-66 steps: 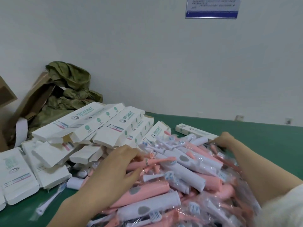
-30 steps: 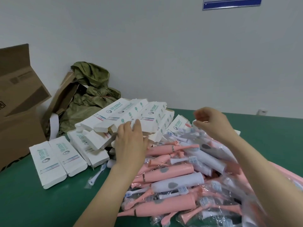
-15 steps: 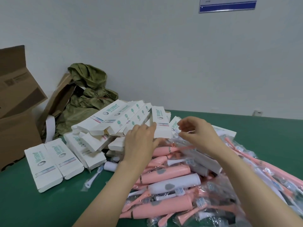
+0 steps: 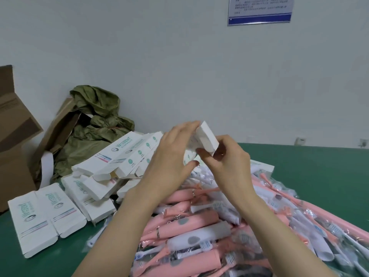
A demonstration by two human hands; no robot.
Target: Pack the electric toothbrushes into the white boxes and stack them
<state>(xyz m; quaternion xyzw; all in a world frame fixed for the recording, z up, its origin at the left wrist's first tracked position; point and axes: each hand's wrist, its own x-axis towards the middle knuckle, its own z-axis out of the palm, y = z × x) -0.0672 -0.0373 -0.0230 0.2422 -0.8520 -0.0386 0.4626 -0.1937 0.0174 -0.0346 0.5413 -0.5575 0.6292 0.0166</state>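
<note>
Head view: green table top (image 4: 319,176) against a pale wall (image 4: 179,56), with a blue-and-white notice (image 4: 259,10) at far right, print too small to read, and a brown carton (image 4: 14,136) and crumpled olive bag (image 4: 95,124) at far left. Stack of white boxes (image 4: 119,156) left of centre, marked "WISDENT" in teal above pink and blue stripes; heap of pink and white electric toothbrushes (image 4: 199,226) in clear wrap, near centre and right. One white box (image 4: 207,138) raised over the heap, left hand (image 4: 171,156) curled round its body, right hand (image 4: 229,162) pinching its near end.
</note>
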